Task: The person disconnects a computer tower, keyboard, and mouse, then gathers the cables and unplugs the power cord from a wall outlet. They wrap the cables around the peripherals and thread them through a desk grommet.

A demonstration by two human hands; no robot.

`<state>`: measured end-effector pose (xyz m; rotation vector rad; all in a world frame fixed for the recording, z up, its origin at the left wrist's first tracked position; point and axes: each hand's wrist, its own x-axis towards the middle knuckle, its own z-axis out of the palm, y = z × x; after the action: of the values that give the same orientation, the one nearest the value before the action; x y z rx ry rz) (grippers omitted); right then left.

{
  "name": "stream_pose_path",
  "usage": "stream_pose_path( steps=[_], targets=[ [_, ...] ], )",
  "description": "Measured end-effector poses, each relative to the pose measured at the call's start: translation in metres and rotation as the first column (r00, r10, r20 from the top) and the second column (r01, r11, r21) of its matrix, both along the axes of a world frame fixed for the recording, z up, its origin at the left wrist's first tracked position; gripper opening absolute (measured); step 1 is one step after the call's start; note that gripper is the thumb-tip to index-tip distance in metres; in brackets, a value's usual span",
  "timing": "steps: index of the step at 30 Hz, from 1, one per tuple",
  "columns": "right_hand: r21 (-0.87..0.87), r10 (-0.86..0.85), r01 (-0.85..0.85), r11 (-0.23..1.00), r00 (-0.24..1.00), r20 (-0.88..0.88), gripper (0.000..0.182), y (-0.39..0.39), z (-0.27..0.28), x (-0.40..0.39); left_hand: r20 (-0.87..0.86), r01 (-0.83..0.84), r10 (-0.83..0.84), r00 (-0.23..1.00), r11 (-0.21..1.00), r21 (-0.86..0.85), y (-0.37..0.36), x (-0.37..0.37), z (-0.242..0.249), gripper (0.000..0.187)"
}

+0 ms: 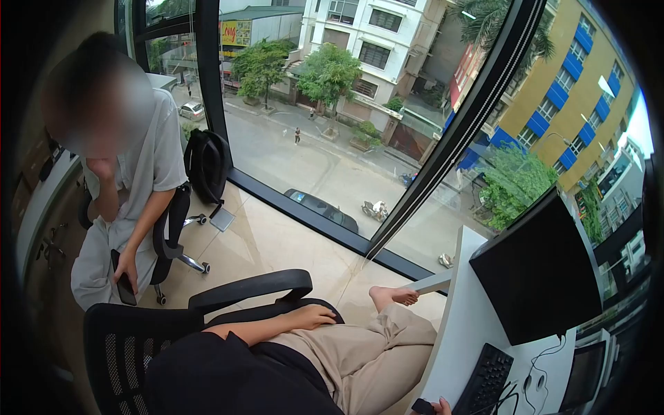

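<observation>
My left hand (315,317) lies flat by my hip, where the beige trousers (380,349) meet the black chair seat (325,306); it holds nothing I can see, and its fingers are stretched out. Only part of my right hand (440,406) shows at the bottom edge, by the white desk (449,339). Its fingers are curled against a small black object (422,407), too cut off to name. Close to that hand is a black keyboard (486,379) on the desk. One bare foot (393,297) shows near the desk leg.
A black monitor (536,270) stands on the desk, with loose cables (536,366) beside it. Another person (131,173) sits at the left holding a phone (124,280). A black backpack (206,166) leans by the window frame. My chair's armrest (252,289) rises beside my left arm.
</observation>
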<state>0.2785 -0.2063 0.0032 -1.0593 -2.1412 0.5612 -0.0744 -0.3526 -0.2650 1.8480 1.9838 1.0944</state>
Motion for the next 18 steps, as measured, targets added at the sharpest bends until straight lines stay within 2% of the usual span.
stream_pose_path(
  steps=[1, 2, 3, 4, 5, 6, 7, 9, 11, 12, 13, 15, 17, 18],
  targets=[
    [-0.15, 0.025, -0.009, 0.989, 0.994, 0.104, 0.047, 0.006, -0.002, 0.008, -0.001, -0.004, 0.004, 1.0, 1.0, 0.011, -0.011, -0.006, -0.048, 0.038],
    [-0.01, 0.035, -0.036, 0.999, 0.995, -0.097, 0.049, 0.0, -0.011, 0.0, -0.059, -0.096, 0.096, 0.994, 0.995, 0.003, -0.017, -0.011, -0.033, 0.041],
    [0.071, -0.017, 0.027, 0.997, 0.989, -0.144, 0.041, -0.004, -0.013, -0.006, -0.104, -0.188, 0.186, 0.977, 0.982, -0.005, -0.021, -0.01, -0.017, 0.043],
    [0.148, -0.064, 0.094, 0.985, 0.979, -0.195, 0.034, -0.007, -0.011, -0.016, -0.057, -0.227, 0.224, 0.973, 0.972, -0.057, -0.013, -0.009, -0.013, 0.044],
    [0.223, -0.103, 0.161, 0.961, 0.963, -0.249, 0.026, -0.007, -0.011, -0.02, -0.048, -0.255, 0.25, 0.967, 0.951, -0.175, -0.004, -0.007, -0.009, 0.047],
    [0.375, 0.133, -0.033, 0.927, 0.961, -0.244, 0.017, 0.006, -0.012, -0.016, 0.052, -0.243, 0.259, 0.965, 0.948, -0.207, 0.01, -0.004, 0.02, 0.049],
    [0.386, 0.111, -0.04, 0.921, 0.981, -0.162, 0.021, 0.007, -0.009, -0.015, 0.147, -0.226, 0.265, 0.953, 0.945, -0.238, 0.024, 0.001, 0.062, 0.051],
    [0.414, 0.053, -0.046, 0.909, 0.999, -0.004, 0.031, 0.006, 0.005, -0.019, 0.401, -0.233, 0.261, 0.878, 0.965, -0.117, 0.053, 0.015, 0.159, 0.058],
    [0.429, 0.056, -0.036, 0.903, 0.998, -0.033, 0.029, -0.003, 0.025, -0.032, 0.416, -0.162, 0.121, 0.901, 0.985, 0.065, 0.058, 0.029, 0.269, 0.063],
    [0.427, 0.061, -0.037, 0.903, 0.997, -0.042, 0.028, -0.01, 0.03, -0.034, 0.193, -0.151, 0.1, 0.976, 0.949, 0.275, 0.059, 0.035, 0.307, 0.065],
    [0.446, 0.084, -0.074, 0.892, 0.996, -0.002, 0.028, -0.01, 0.031, -0.032, -0.046, -0.085, 0.12, 0.992, 0.881, 0.466, 0.057, 0.04, 0.337, 0.068],
    [0.483, 0.129, -0.142, 0.864, 0.99, 0.06, 0.027, -0.002, 0.028, -0.03, -0.207, 0.095, 0.013, 0.978, 0.858, 0.505, 0.042, 0.047, 0.387, 0.073],
    [0.508, 0.004, -0.071, 0.859, 0.991, 0.132, 0.029, -0.007, 0.025, -0.023, -0.29, 0.113, 0.061, 0.955, 0.831, 0.545, 0.036, 0.055, 0.409, 0.078],
    [0.526, -0.054, -0.039, 0.85, 0.986, 0.16, 0.029, -0.007, 0.022, -0.021, -0.264, 0.051, 0.116, 0.958, 0.833, 0.552, 0.033, 0.055, 0.412, 0.079]
  ],
)
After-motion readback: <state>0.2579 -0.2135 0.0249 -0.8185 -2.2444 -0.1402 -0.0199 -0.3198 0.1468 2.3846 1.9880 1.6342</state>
